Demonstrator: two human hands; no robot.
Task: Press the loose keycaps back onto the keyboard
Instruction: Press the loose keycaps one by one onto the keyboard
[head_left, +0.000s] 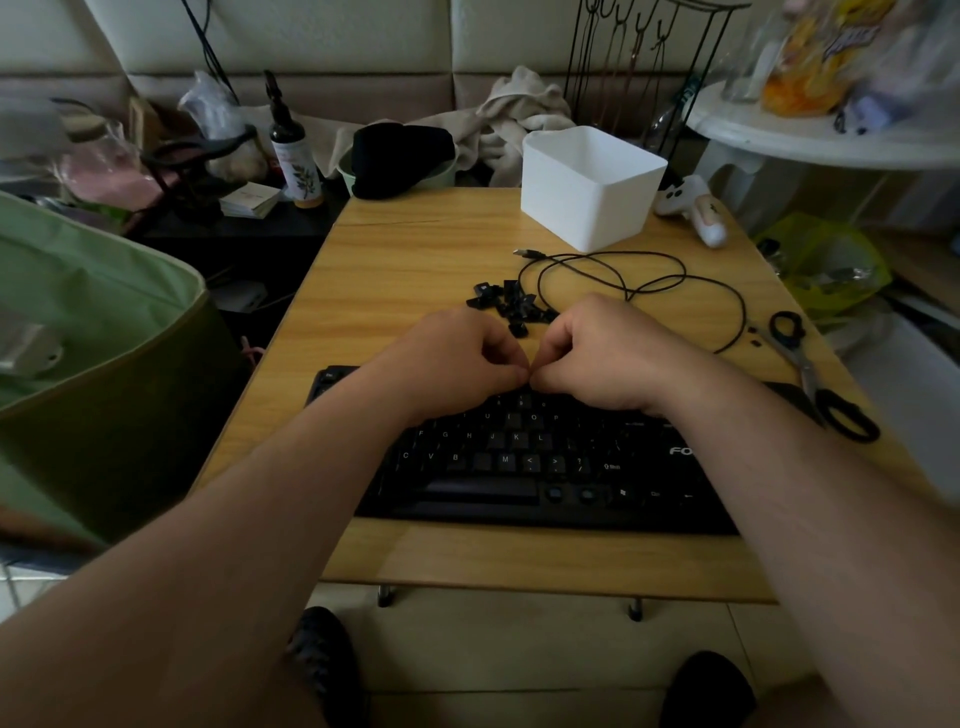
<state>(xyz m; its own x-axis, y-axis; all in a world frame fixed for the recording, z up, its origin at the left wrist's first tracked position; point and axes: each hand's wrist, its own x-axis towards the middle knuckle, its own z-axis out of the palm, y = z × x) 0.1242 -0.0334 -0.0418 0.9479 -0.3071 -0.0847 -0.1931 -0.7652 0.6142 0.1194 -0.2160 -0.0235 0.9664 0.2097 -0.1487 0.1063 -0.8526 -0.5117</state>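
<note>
Both hands, left hand (457, 358) and right hand (597, 353), curl together over the keyboard (519, 467), seemingly seating a hidden keycap; whether they hold one I cannot tell; next, fetch from the loose keycaps (511, 306) at twelve o'clock.

keyboard (519, 462) on table (415, 249) near edge | keycaps (511, 306) behind it | tub (587, 187) behind keycaps | scissors (815, 374) right

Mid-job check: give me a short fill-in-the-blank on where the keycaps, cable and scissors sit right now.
1. The loose keycaps lie in a pile on the table, on the ____ side of the keyboard from the person.
2. The scissors lie near the table's ____ edge.
3. The black cable lies between the keycaps and the ____ bin.
4. Both hands, left and right, meet over the keyboard's ____ rows.

Missing: far; right; white; top
</note>
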